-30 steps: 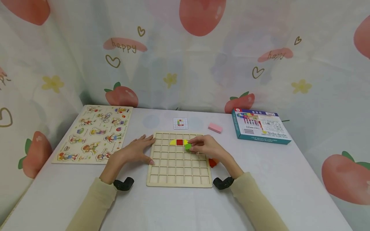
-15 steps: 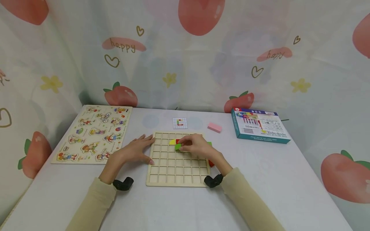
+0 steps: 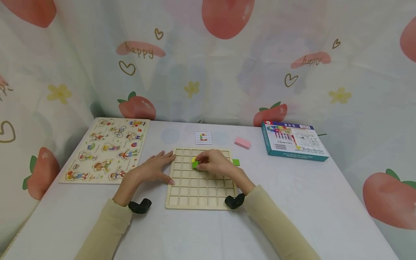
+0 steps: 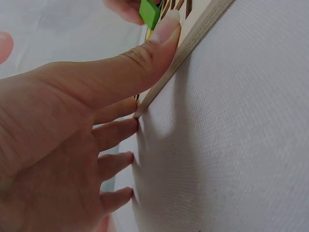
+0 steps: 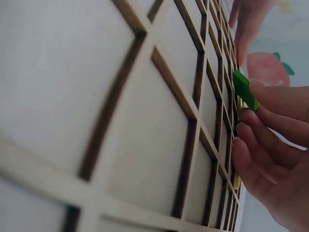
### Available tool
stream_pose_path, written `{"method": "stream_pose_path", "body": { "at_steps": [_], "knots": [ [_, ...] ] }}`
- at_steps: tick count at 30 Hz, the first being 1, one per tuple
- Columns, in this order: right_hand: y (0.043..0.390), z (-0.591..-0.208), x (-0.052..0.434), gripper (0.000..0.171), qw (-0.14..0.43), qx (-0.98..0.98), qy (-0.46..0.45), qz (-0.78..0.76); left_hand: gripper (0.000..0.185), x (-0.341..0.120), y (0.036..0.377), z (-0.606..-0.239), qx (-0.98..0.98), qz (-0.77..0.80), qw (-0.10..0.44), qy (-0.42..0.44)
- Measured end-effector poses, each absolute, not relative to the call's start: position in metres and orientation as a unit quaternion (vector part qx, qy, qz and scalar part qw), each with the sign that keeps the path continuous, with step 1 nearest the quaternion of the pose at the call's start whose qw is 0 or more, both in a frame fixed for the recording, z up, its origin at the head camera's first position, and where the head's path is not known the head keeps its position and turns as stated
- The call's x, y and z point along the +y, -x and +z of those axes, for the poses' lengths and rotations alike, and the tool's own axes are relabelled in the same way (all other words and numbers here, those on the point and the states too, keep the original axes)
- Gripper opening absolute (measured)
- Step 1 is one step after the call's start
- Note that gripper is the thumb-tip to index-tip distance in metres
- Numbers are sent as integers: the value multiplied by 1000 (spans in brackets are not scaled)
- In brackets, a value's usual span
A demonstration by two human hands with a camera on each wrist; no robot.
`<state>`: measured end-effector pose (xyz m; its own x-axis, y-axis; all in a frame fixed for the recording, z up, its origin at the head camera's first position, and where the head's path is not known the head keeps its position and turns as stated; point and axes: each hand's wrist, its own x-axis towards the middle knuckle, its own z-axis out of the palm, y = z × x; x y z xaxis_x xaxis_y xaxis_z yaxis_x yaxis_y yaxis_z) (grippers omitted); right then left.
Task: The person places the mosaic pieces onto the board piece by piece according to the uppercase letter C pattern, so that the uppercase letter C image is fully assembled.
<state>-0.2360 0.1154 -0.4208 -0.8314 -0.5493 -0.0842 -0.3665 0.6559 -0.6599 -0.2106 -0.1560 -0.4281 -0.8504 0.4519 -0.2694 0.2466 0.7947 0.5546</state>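
A wooden grid board (image 3: 198,191) lies flat on the white cloth in the head view. My right hand (image 3: 216,162) pinches a small green block (image 3: 195,165) between thumb and fingers, low over the board's upper left cells. In the right wrist view the green block (image 5: 245,90) looks tilted against the grid. Part of a yellow piece (image 3: 194,159) shows just behind it; the hand hides the neighbouring cells. My left hand (image 3: 151,169) has its fingers spread, and its thumb touches the board's left edge. Another green block (image 3: 236,162) sits by the board's right edge.
A small card (image 3: 203,138) with a coloured grid pattern lies behind the board, and a pink block (image 3: 242,142) is to its right. A picture puzzle board (image 3: 108,151) lies at left, a teal-edged box (image 3: 294,141) at back right. Patterned cloth hangs behind and at the sides.
My right hand has moved left across the board with the green block, passing over the red piece, which is now hidden. A green block at the right edge has come into view. The left hand stays still.
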Motion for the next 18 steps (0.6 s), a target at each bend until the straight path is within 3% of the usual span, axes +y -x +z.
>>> {"method": "stream_pose_path", "body": {
  "at_steps": [18],
  "knots": [
    [235, -424, 110, 26, 137, 903, 266, -308, 98, -155, 209, -426, 929, 251, 193, -190]
  ]
}}
